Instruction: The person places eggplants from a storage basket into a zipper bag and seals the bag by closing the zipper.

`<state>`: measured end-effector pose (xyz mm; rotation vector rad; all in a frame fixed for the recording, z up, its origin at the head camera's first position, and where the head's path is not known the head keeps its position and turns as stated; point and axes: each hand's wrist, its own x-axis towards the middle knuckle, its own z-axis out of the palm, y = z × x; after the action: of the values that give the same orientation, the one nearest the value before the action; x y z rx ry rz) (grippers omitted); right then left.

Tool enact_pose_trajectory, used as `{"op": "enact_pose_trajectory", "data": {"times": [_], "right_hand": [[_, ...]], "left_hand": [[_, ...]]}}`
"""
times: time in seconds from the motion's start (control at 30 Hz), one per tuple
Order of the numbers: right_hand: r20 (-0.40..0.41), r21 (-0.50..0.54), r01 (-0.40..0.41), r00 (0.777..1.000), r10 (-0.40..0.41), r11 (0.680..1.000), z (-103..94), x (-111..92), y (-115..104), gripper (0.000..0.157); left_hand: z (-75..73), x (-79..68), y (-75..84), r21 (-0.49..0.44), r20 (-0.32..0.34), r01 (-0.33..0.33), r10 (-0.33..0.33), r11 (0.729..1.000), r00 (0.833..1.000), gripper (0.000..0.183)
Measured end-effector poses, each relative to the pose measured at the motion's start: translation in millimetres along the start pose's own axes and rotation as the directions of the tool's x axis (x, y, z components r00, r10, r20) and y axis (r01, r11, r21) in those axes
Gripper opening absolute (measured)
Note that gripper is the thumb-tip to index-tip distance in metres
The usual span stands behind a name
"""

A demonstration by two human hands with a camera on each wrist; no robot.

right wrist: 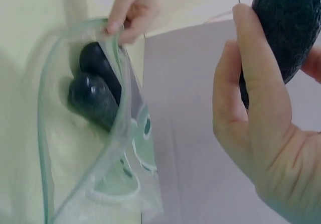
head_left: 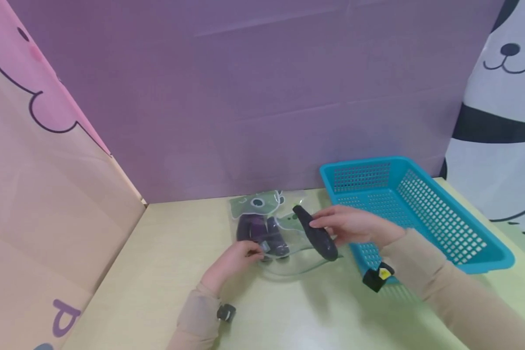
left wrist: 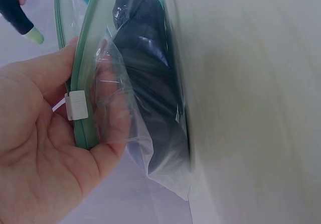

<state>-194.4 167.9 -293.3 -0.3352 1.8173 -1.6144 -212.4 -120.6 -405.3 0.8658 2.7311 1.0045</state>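
A clear zip bag [head_left: 253, 203] with a green cartoon print lies on the table, its mouth spread open toward the near side. Inside it are several dark purple eggplants [head_left: 276, 238]. My left hand [head_left: 233, 262] pinches the bag's green-edged mouth near the white zip slider [left wrist: 76, 105], thumb on one side and fingers behind the plastic. Over the bag's right part, my right hand [head_left: 354, 226] grips another eggplant [head_left: 320, 241] between thumb and fingers. That eggplant slants, stem end up and away, its round end low above the bag mouth.
A blue plastic basket [head_left: 372, 204] with mesh walls stands on the right, partly behind my right forearm. The pale table [head_left: 179, 233] ends at a purple backdrop [head_left: 262, 121]. Printed cartoon panels stand on the left and right. Small black cameras sit on both wrists.
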Motion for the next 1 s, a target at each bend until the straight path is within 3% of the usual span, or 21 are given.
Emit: {"op": "enact_pose_trajectory", "data": {"times": [0.47, 0.77, 1.0], "right_hand": [[0.062, -0.025, -0.074, 0.995, 0.075, 0.997, 24.8, 11.1, 11.4, 0.047], [0.16, -0.198, -0.171, 0.966, 0.204, 0.965, 25.3, 10.6, 16.1, 0.033], [0.135, -0.251, -0.201, 0.961, 0.24, 0.947, 28.9, 12.0, 20.7, 0.029]], "left_hand": [[-0.1, 1.7, 2.8, 0.019, -0.031, 0.024, -0.023, 1.0, 0.999, 0.013], [-0.6, 1.0, 3.7, 0.027, -0.043, 0.002, -0.001, 1.0, 0.999, 0.012], [-0.3, 0.4, 4.5, 0.033, -0.045, 0.006, -0.005, 0.999, 0.999, 0.013]]}}
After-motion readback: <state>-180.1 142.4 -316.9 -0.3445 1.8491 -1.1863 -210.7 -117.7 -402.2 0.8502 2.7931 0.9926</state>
